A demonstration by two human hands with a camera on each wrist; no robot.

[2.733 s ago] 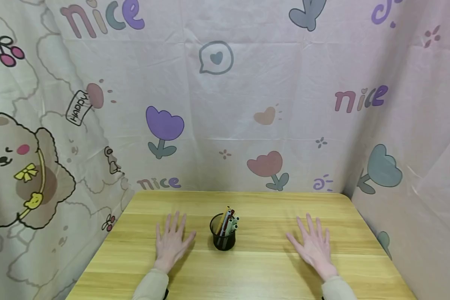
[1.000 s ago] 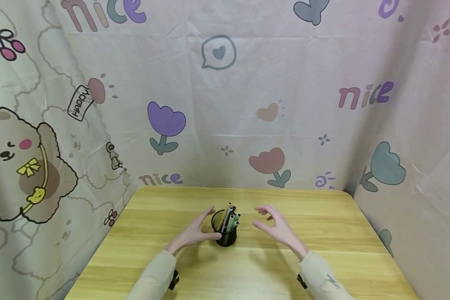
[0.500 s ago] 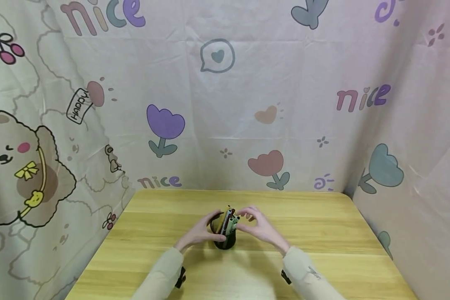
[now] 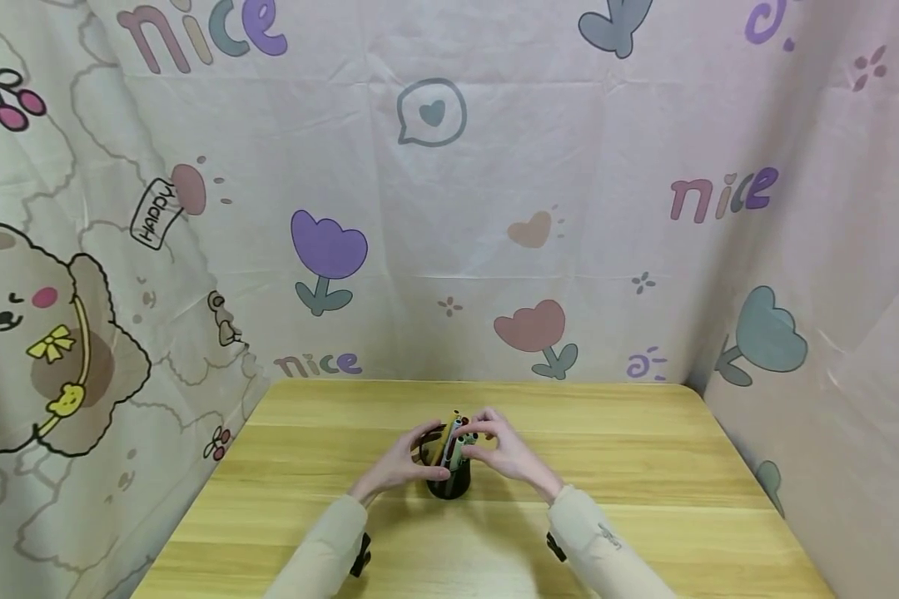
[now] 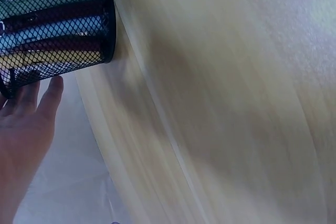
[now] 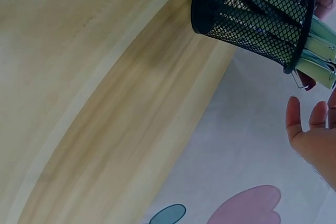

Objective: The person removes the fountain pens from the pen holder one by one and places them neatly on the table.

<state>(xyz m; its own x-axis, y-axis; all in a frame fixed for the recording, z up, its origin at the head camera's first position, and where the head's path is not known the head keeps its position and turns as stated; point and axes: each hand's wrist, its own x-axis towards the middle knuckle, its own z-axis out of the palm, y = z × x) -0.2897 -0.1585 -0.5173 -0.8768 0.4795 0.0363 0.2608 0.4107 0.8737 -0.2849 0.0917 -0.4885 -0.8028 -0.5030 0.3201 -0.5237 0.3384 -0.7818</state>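
Note:
A black mesh pen holder stands upright on the table, filled with several pens. My left hand holds it near the rim, thumb in front and fingers behind; in the left wrist view the fingers of that hand meet the mesh. My right hand hovers at the pen tops, index finger over them and thumb on the near side. In the right wrist view, green pens with metal clips stick out past the rim, and fingers of my right hand are apart from them.
The wooden table has a pale plank grain and rounded far corners. Behind it and along both sides hangs a printed cloth with flowers, letters and a cartoon bear.
Both hands have come from lying flat and spread on the table to the pen holder. The left took hold of it; the right moved left until its fingers were over the pens.

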